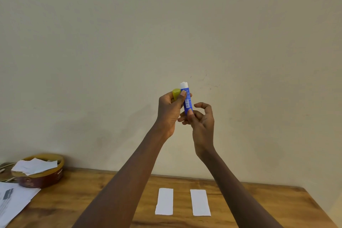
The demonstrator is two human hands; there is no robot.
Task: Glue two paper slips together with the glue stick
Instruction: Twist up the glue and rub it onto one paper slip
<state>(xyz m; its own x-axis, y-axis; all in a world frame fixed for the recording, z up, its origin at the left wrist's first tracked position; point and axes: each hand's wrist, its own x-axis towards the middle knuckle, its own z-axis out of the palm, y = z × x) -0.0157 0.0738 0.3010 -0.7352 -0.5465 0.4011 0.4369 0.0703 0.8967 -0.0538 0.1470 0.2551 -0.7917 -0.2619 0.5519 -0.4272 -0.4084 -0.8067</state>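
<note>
Both hands are raised in front of the wall, well above the table. A blue glue stick stands upright between them, uncapped, with white glue showing at its top. My left hand holds the yellow cap and steadies the tube's upper part with thumb and fingers. My right hand pinches the tube's bottom end. Two white paper slips lie side by side on the wooden table below: the left slip and the right slip, a small gap apart.
A round tin with white paper scraps in it stands at the table's back left. Printed sheets lie at the left edge. A plain wall rises right behind the table.
</note>
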